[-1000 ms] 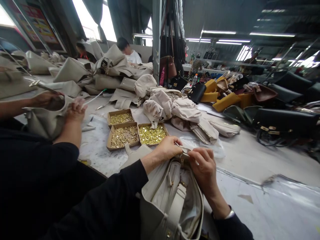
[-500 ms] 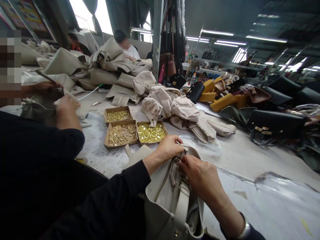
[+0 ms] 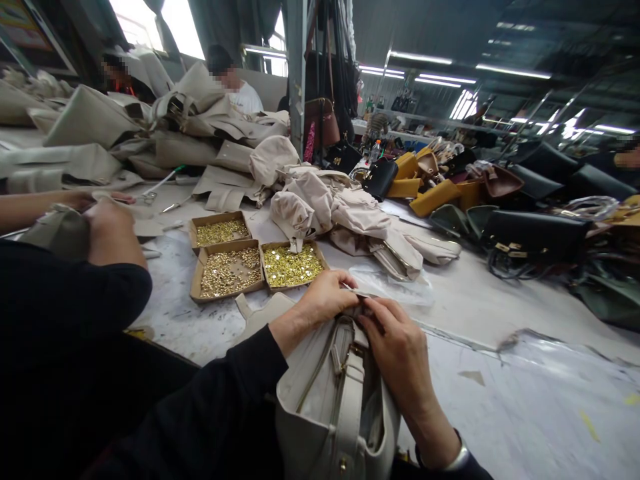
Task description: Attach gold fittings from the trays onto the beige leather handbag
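A beige handbag (image 3: 313,427) stands at the table's near edge, its top gaping and a strap with a gold buckle (image 3: 357,350) running across the opening. My left hand (image 3: 327,293) is closed on the bag's far rim, thumb and fingers pinched together. Close beside it, my right hand (image 3: 397,347) pinches the same far edge near the strap's end. What lies between the fingertips is mostly hidden. Beyond my left wrist, cardboard trays hold small gold metal pieces: a front left tray (image 3: 196,283), a right tray (image 3: 323,259) and a back tray (image 3: 193,233).
A co-worker's hand (image 3: 113,220) handles beige material at the left. Beige lining pieces (image 3: 345,213) are heaped behind the trays, with stacked bag parts (image 3: 95,120) farther left. Yellow bags (image 3: 435,197) and a black bag (image 3: 537,233) lie to the right. Clear plastic (image 3: 395,287) rests beyond my hands.
The view has shifted slightly, so most things sit farther left. My right hand's fingers have straightened somewhat at the bag's rim, and the buckle shows more. The co-worker's hands have moved.
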Demonstrator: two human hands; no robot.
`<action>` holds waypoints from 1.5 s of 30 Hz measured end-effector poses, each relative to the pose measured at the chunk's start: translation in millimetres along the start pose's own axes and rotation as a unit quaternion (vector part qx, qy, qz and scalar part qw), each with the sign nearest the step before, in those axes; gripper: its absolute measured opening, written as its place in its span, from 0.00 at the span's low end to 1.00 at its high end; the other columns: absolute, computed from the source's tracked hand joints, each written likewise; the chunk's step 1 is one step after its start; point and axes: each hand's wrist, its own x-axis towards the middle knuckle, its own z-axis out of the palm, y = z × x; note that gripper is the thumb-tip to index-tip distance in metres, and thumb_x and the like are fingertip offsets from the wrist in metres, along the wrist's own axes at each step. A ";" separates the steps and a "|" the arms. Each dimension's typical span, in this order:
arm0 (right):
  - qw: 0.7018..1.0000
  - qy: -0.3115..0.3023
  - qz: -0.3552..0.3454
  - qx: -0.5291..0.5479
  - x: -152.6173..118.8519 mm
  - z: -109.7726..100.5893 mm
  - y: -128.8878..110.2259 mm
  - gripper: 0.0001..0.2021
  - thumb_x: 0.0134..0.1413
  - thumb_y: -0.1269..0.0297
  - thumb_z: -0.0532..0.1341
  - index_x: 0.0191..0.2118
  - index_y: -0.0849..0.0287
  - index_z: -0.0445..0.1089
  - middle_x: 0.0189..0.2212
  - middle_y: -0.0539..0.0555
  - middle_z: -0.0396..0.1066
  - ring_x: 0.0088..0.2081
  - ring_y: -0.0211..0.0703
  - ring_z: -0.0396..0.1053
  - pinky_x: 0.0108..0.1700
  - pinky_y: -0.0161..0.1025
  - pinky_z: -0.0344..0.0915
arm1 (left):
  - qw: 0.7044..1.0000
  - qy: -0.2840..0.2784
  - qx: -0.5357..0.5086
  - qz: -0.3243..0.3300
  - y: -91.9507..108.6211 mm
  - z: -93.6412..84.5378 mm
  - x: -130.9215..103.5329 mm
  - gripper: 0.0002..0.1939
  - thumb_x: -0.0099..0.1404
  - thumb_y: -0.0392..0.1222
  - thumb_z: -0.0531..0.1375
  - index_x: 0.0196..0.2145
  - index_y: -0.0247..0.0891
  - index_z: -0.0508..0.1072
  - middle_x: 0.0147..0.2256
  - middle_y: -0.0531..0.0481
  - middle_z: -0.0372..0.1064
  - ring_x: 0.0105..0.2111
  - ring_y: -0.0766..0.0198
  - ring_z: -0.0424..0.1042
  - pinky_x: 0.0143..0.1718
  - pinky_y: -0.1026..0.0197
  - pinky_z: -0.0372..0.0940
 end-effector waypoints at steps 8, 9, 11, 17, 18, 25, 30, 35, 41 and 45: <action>0.996 0.026 0.066 0.049 1.5 5.8 5.1 0.07 0.64 0.66 0.64 0.47 0.56 0.75 0.43 0.56 0.77 0.44 0.51 0.75 0.47 0.45 0.69 | 0.991 -0.043 -0.117 -0.041 -0.3 -3.3 -4.3 0.14 0.46 0.33 0.68 0.34 0.32 0.77 0.27 0.51 0.74 0.26 0.67 0.69 0.28 0.67 0.62; 0.995 0.023 0.074 0.067 2.1 5.5 6.7 0.07 0.64 0.67 0.64 0.46 0.56 0.75 0.42 0.55 0.78 0.43 0.50 0.76 0.47 0.45 0.70 | 0.990 -0.044 -0.129 -0.046 -0.8 -3.5 -4.2 0.14 0.45 0.33 0.68 0.34 0.32 0.77 0.27 0.50 0.74 0.26 0.68 0.69 0.28 0.67 0.62; 0.991 0.019 0.083 0.107 3.6 4.8 9.8 0.06 0.63 0.67 0.64 0.45 0.55 0.76 0.41 0.55 0.79 0.42 0.49 0.76 0.47 0.44 0.70 | 0.986 -0.049 -0.151 -0.060 -1.9 -3.5 -3.9 0.15 0.44 0.32 0.68 0.34 0.32 0.77 0.28 0.50 0.74 0.26 0.67 0.70 0.28 0.66 0.62; 0.985 0.010 0.086 0.148 5.5 6.5 13.5 0.08 0.62 0.70 0.63 0.44 0.55 0.77 0.40 0.54 0.79 0.41 0.47 0.77 0.47 0.42 0.70 | 0.990 -0.054 -0.118 -0.062 -4.1 -3.8 -4.3 0.17 0.44 0.33 0.67 0.36 0.32 0.76 0.25 0.53 0.71 0.24 0.69 0.67 0.26 0.67 0.59; 0.986 0.014 0.088 0.140 5.1 7.4 13.3 0.07 0.61 0.70 0.63 0.43 0.55 0.77 0.40 0.54 0.79 0.40 0.47 0.77 0.46 0.42 0.70 | 0.991 -0.059 -0.106 -0.058 -4.3 -3.8 -4.5 0.18 0.45 0.34 0.67 0.37 0.33 0.76 0.26 0.53 0.72 0.24 0.69 0.67 0.27 0.67 0.59; 0.989 0.024 0.087 0.117 1.6 10.5 11.3 0.07 0.62 0.71 0.61 0.43 0.55 0.75 0.39 0.54 0.78 0.40 0.48 0.76 0.44 0.42 0.68 | 0.996 -0.027 0.081 0.016 -0.1 0.6 -5.5 0.17 0.47 0.34 0.66 0.38 0.36 0.77 0.30 0.52 0.75 0.31 0.63 0.71 0.32 0.65 0.64; 0.987 0.020 0.093 0.128 1.5 9.3 13.5 0.07 0.62 0.71 0.61 0.43 0.56 0.76 0.39 0.54 0.78 0.39 0.48 0.76 0.45 0.42 0.69 | 0.999 -0.045 0.019 -0.013 3.8 1.5 -6.3 0.18 0.46 0.33 0.66 0.38 0.34 0.77 0.30 0.51 0.74 0.29 0.65 0.70 0.32 0.65 0.63; 0.982 0.006 0.085 0.169 3.6 6.8 21.1 0.08 0.61 0.71 0.61 0.42 0.55 0.77 0.39 0.53 0.80 0.40 0.47 0.77 0.44 0.41 0.70 | 0.987 -0.068 -0.126 -0.073 -1.4 -2.4 -5.8 0.25 0.41 0.33 0.71 0.41 0.33 0.76 0.32 0.50 0.75 0.28 0.67 0.72 0.33 0.65 0.64; 0.990 -0.020 0.062 0.125 6.4 8.0 25.0 0.07 0.60 0.72 0.63 0.42 0.56 0.76 0.38 0.53 0.79 0.38 0.46 0.76 0.41 0.40 0.68 | 0.979 -0.081 -0.161 -0.095 -8.1 -3.6 -4.6 0.27 0.40 0.33 0.72 0.41 0.32 0.75 0.31 0.49 0.76 0.27 0.68 0.72 0.32 0.66 0.64; 0.997 -0.022 0.055 0.049 7.4 9.2 20.4 0.04 0.59 0.72 0.64 0.39 0.58 0.75 0.34 0.53 0.77 0.35 0.46 0.75 0.38 0.39 0.65 | 0.984 -0.068 -0.145 -0.083 -7.4 -2.2 -6.3 0.26 0.41 0.33 0.71 0.41 0.32 0.75 0.31 0.49 0.76 0.27 0.68 0.71 0.31 0.66 0.64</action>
